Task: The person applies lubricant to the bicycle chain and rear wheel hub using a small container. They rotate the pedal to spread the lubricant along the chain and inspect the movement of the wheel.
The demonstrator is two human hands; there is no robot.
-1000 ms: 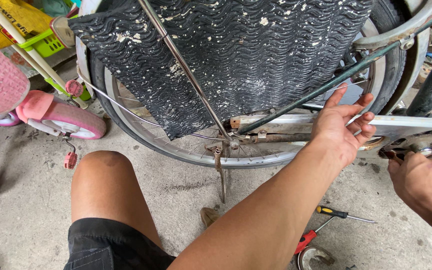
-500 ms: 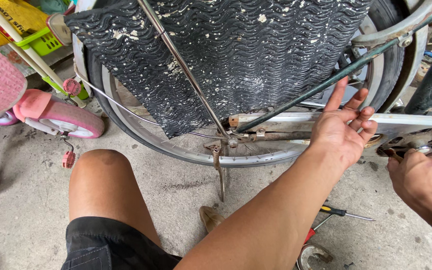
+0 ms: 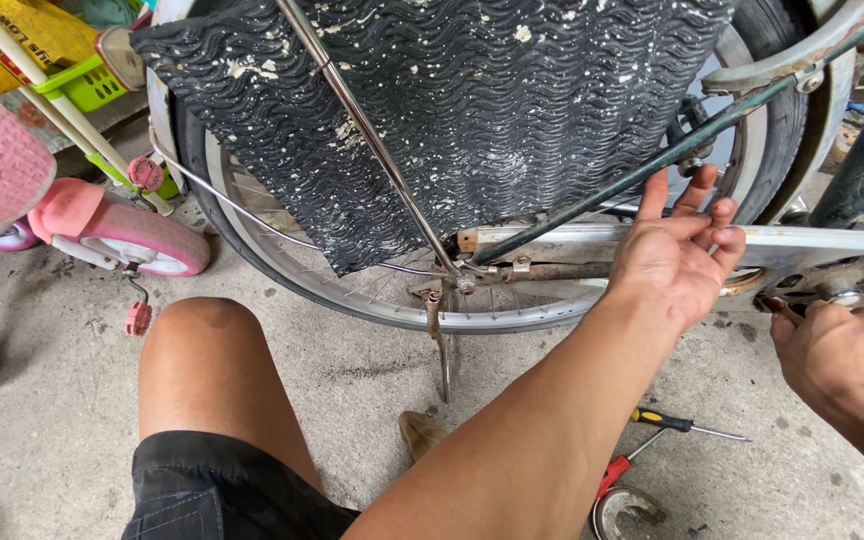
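Beside the pale, rusty metal bike frame bar (image 3: pixel 812 238), left hand (image 3: pixel 677 262) open, fingers spread, touching nothing. Right hand (image 3: pixel 832 355) closed tight on a small tool at the round metal crank part (image 3: pixel 832 285). Best to hold the bar steady and turn slowly. Above, a bumpy black rubber mat (image 3: pixel 472 110). Below, a yellow-handled screwdriver (image 3: pixel 687 426) on rough grey floor (image 3: pixel 42 450).

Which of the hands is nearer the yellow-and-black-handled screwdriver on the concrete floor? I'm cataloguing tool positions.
Right. The right hand works at the chainring just above the screwdriver; the left hand rests higher, against the bicycle frame.
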